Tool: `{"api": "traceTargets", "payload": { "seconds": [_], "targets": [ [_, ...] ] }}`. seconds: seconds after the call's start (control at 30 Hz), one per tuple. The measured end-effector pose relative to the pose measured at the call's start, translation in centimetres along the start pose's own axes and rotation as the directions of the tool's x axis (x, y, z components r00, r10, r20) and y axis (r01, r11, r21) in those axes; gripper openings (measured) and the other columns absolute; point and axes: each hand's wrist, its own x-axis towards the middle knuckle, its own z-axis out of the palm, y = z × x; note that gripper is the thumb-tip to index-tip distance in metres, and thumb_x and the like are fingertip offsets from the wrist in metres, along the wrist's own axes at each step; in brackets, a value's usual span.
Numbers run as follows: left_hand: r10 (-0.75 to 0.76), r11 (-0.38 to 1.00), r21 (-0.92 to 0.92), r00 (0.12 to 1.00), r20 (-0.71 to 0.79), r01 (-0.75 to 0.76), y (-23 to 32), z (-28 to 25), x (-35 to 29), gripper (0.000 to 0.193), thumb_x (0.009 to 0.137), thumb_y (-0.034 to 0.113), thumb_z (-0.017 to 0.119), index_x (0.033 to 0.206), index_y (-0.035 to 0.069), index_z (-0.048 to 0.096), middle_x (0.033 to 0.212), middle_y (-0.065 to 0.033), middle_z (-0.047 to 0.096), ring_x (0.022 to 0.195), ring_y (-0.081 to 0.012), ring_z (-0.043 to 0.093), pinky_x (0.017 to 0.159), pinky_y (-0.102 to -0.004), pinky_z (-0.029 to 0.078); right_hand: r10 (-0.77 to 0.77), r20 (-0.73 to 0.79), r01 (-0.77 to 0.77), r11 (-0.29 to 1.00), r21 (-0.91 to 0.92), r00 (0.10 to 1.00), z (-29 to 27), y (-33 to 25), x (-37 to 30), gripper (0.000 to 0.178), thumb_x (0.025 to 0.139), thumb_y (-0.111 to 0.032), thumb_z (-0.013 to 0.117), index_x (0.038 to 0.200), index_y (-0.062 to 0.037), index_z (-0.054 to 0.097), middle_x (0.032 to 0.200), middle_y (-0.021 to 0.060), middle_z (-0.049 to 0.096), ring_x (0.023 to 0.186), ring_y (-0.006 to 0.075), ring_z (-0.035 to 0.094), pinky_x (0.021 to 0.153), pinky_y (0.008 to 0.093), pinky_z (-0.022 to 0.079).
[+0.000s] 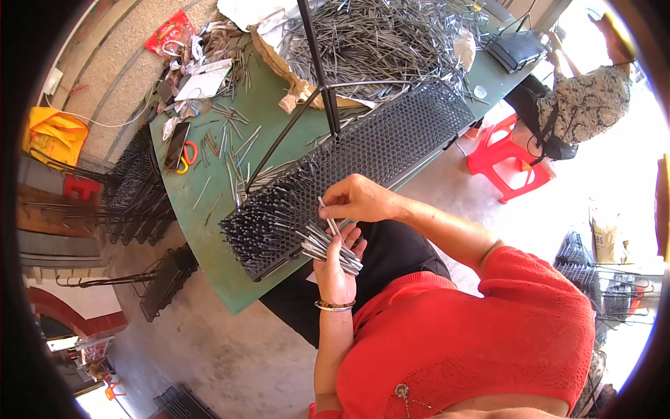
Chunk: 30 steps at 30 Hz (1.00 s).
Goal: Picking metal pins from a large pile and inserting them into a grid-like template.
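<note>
My left hand [336,269], with a bracelet at the wrist, is shut on a bundle of thin metal rods [328,246] that fan out to the left. Just above it, my right hand [357,199] pinches a single rod [328,215] drawn from that bundle. Both hands hover at the near edge of a long black perforated tray [391,136] lying on the green table [209,244]. The tray's near end [269,223] is filled with rods standing in its holes.
A big heap of loose rods [377,35] lies on paper at the table's far end. A black stand pole [317,63] rises over the tray. A phone [176,144], orange-handled scissors [187,157], stacked black trays [136,195] and a red stool [506,160] are nearby. Another person [586,105] sits at the upper right.
</note>
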Motion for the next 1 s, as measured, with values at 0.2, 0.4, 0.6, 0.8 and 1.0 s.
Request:
{"api": "traceTargets", "payload": {
  "seconds": [0.2, 0.4, 0.6, 0.8, 1.0],
  "targets": [
    [-0.043, 0.999, -0.016, 0.999, 0.007, 0.043, -0.7, -1.5, 0.3, 0.029, 0.094, 0.016, 0.049, 0.121, 0.005, 0.048, 0.116, -0.0157, 0.06, 0.1, -0.0216, 0.061, 0.083, -0.0391, 0.053, -0.038, -0.246, 0.075, 0.987, 0.144, 0.969, -1.1, -0.8, 1.7, 0.021, 0.086, -0.017, 0.066, 0.093, 0.0023, 0.062, 0.074, 0.0071, 0.065, 0.068, 0.0093, 0.06, 0.061, 0.0277, 0.049],
    [-0.082, 0.997, 0.001, 0.996, 0.021, 0.082, -1.0, -1.6, 0.2, 0.03, 0.094, 0.015, 0.049, 0.121, 0.004, 0.048, 0.114, -0.0171, 0.06, 0.097, -0.0215, 0.062, 0.081, -0.0378, 0.053, -0.178, -0.432, 0.171, 0.984, -0.055, 0.884, -0.2, -0.6, 3.9, 0.02, 0.086, -0.017, 0.067, 0.096, 0.0003, 0.063, 0.08, 0.0056, 0.066, 0.071, 0.0092, 0.06, 0.064, 0.0266, 0.05],
    [-0.092, 0.996, 0.019, 0.996, -0.002, 0.092, -0.7, -1.7, 0.0, 0.031, 0.093, 0.015, 0.05, 0.122, 0.003, 0.048, 0.113, -0.017, 0.061, 0.094, -0.0208, 0.063, 0.08, -0.0371, 0.054, -0.349, -0.458, 0.27, 0.935, -0.23, 0.817, 1.0, -0.3, 4.1, 0.018, 0.083, -0.013, 0.069, 0.094, -0.0003, 0.063, 0.08, 0.011, 0.065, 0.068, 0.0182, 0.063, 0.061, 0.0294, 0.05],
    [-0.097, 0.995, 0.013, 0.995, -0.006, 0.097, -0.7, -1.7, 0.1, 0.032, 0.093, 0.015, 0.051, 0.122, 0.003, 0.048, 0.112, -0.017, 0.062, 0.093, -0.0206, 0.063, 0.078, -0.0361, 0.054, -0.338, -0.485, 0.268, 0.941, -0.208, 0.807, 1.4, -0.3, 4.0, 0.018, 0.081, -0.013, 0.068, 0.092, 0.0005, 0.062, 0.081, 0.0142, 0.064, 0.072, 0.0288, 0.065, 0.063, 0.0355, 0.053],
    [-0.089, 0.994, 0.057, 0.996, -0.03, 0.091, -0.5, -1.6, 0.0, 0.03, 0.093, 0.015, 0.051, 0.121, 0.004, 0.048, 0.109, -0.0175, 0.063, 0.089, -0.02, 0.064, 0.071, -0.0328, 0.054, -0.539, -0.226, 0.39, 0.788, -0.477, 0.812, 1.6, 0.4, 4.5, 0.019, 0.082, -0.014, 0.066, 0.097, -0.0031, 0.063, 0.082, 0.011, 0.065, 0.075, 0.0299, 0.063, 0.068, 0.0379, 0.051]
  ]
}}
